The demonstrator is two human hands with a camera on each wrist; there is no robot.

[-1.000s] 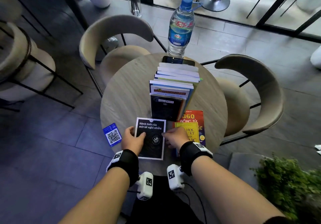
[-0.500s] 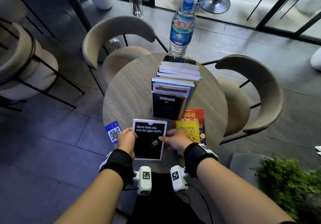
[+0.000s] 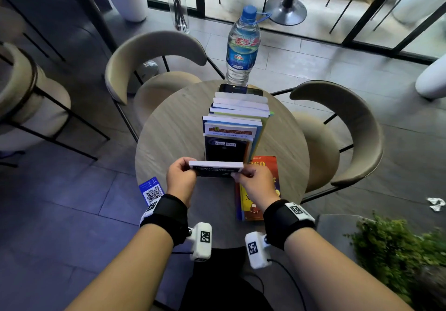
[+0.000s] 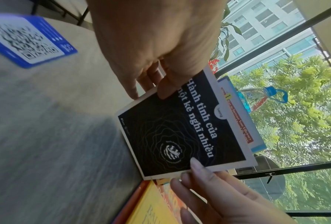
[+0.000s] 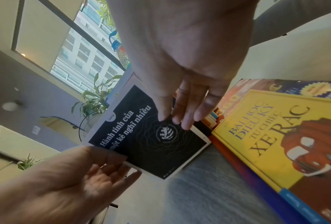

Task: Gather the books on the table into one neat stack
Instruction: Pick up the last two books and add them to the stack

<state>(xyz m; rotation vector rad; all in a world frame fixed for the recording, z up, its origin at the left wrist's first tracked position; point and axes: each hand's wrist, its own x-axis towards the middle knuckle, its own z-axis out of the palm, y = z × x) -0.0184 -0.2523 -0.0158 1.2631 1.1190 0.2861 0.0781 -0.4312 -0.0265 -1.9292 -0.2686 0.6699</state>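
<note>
Both hands hold the small black book [image 3: 215, 169] up off the round desk [image 3: 173, 127], just before the tall book stack [image 3: 235, 127]. The left hand [image 3: 181, 180] pinches its left edge; the right hand [image 3: 256, 184] pinches its right edge. A yellow book [image 5: 287, 136] lies flat at the desk's right edge.

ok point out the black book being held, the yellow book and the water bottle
black book [image 4: 182, 136], left wrist view, middle of its dark front cover
yellow book [image 5: 272, 136], right wrist view, yellow cover beside the title
water bottle [image 3: 242, 55], head view, blue label on its body
</note>
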